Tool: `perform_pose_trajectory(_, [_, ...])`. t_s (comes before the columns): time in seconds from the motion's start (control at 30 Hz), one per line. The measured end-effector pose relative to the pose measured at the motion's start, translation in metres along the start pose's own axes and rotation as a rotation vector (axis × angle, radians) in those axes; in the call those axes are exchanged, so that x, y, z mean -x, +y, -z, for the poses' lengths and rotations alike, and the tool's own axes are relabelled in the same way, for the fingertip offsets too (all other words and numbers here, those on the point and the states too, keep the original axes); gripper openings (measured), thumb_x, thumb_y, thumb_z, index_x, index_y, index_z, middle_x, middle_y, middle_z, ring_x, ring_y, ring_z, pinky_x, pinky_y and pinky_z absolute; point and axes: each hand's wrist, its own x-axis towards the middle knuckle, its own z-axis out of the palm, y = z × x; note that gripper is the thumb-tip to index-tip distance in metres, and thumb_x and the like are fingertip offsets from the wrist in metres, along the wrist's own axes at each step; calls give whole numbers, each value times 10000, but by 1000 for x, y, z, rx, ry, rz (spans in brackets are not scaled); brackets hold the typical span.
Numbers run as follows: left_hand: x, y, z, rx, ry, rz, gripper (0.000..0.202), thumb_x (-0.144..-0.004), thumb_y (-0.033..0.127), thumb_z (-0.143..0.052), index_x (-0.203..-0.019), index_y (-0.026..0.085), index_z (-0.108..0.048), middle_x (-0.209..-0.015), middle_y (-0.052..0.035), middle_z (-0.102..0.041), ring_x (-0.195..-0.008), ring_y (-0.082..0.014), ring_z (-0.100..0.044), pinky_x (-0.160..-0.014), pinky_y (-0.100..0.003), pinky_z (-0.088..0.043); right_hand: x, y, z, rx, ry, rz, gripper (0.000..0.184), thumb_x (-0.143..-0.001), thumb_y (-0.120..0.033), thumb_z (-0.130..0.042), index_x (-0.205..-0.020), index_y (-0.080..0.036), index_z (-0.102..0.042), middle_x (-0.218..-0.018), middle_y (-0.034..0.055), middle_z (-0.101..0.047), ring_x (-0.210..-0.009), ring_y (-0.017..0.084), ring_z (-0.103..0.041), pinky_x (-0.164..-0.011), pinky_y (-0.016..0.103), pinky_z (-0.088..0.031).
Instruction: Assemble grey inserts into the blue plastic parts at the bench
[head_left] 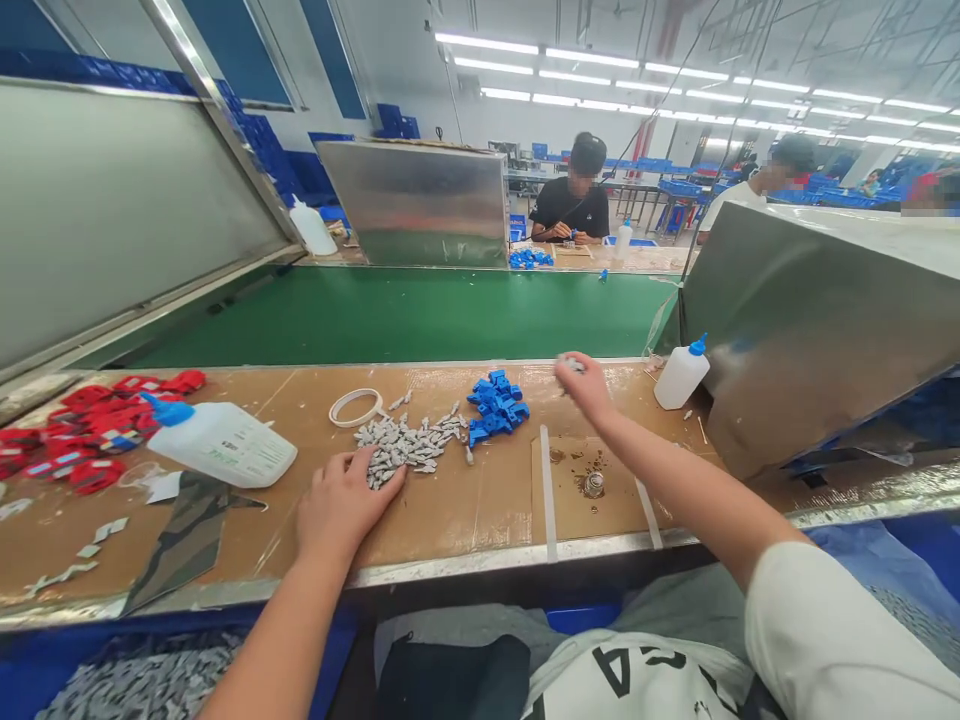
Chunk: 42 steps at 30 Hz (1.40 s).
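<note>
My left hand (pixel 341 505) rests at the near left edge of a pile of small grey plastic parts (pixel 405 442), thumb and fingers spread against it. My right hand (pixel 587 386) is raised near the far edge of the worktop, its fingers closed on a small grey piece (pixel 574 365), mostly hidden. Between the hands, blue plastic parts (pixel 498 402) lie heaped beside the grey pile. Below my right forearm, a small metal cup-like piece (pixel 594 485) stands on a stained cardboard pad (pixel 568 515) with white tape strips.
A white ring (pixel 356 408) lies behind the grey pile. To the left are a tipped bottle (pixel 225 443) and red parts (pixel 90 425). A blue-capped bottle (pixel 681 376) stands right, beside a metal panel (pixel 810 330). Beyond the green belt (pixel 420 310), a co-worker (pixel 574 205) sits.
</note>
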Motion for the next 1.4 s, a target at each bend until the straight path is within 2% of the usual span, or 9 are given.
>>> perform_pose_trajectory(0.1, [-5, 1, 2, -7, -51, 0, 625, -959, 607, -398, -1381, 196, -605, -1252, -179, -611, -1162, -390, -588, -900, -481, -525, 22, 53, 81, 258, 88, 39, 264, -770, -403, -580, -868, -184, -691, -824, 43, -660, -763, 194, -601, -666, 285, -488])
perform_pose_trajectory(0.23, [-9, 6, 7, -55, -110, 16, 551, -984, 583, -355, -1344, 240, -594, -1262, -138, -618, -1119, -366, -629, -845, -443, -534, 48, 94, 132, 673, -21, 133, 247, -820, -382, -604, -931, -204, -735, -962, 81, -670, -882, 234, -605, -707, 305, -445])
perform_pose_trajectory(0.37, [-13, 5, 8, -102, -126, -13, 502, -998, 553, -342, -1322, 276, -608, -1247, -75, -635, -979, -313, -677, -755, -376, -508, 55, 110, 145, 984, -125, 241, 303, -928, -369, -564, -1113, -205, -739, -1121, 117, -670, -1031, 273, -598, -809, 347, -461])
perform_pose_trajectory(0.57, [-23, -9, -4, 18, 6, -30, 390, -926, 463, -501, -1202, 252, -679, -1202, -45, -697, -1006, -265, -664, -790, -310, -470, 65, 120, 156, 923, -151, 310, 454, -939, -443, -618, -1333, -226, -678, -1368, 122, -630, -1316, 322, -511, -1069, 456, -413])
perform_pose_trajectory(0.87, [-33, -7, 29, 426, 254, 327, 218, -769, 362, -586, -890, 204, -675, -753, 4, -628, -759, -195, -571, -666, -252, -390, 68, 115, 166, 713, 10, 283, 387, -977, -417, -549, -1256, -188, -686, -1247, 113, -705, -1180, 301, -594, -961, 421, -449])
perform_pose_trajectory(0.97, [-40, 45, 56, 582, 269, 185, 259, -763, 377, -575, -908, 187, -676, -768, 12, -635, -709, -168, -553, -655, -249, -409, 64, 116, 172, 589, 116, 294, 349, -1021, -374, -438, -1117, -185, -717, -1083, 104, -726, -1065, 285, -609, -927, 415, -443])
perform_pose_trajectory(1.1, [-43, 183, 68, 684, 32, -281, 254, -787, 369, -589, -923, 184, -698, -810, -1, -667, -728, -165, -581, -678, -256, -435, 59, 118, 174, 362, 244, 275, 375, -1035, -349, -370, -980, -204, -712, -973, 84, -715, -971, 257, -614, -890, 395, -449])
perform_pose_trajectory(1.27, [-32, 355, 33, 451, -176, -802, 183, -813, 352, -675, -933, 223, -721, -910, -37, -689, -877, -212, -632, -728, -281, -448, 66, 122, 177, 112, 267, 157, 354, -1003, -365, -395, -971, -198, -706, -1022, 92, -724, -1012, 251, -652, -927, 396, -494])
perform_pose_trajectory(1.4, [-28, 410, 3, 376, -215, -903, 264, -883, 399, -663, -1092, 251, -724, -1024, -52, -683, -952, -230, -660, -787, -300, -477, 88, 134, 185, 183, 254, 41, 376, -911, -418, -548, -1166, -172, -676, -1197, 143, -694, -1139, 298, -637, -1040, 472, -495])
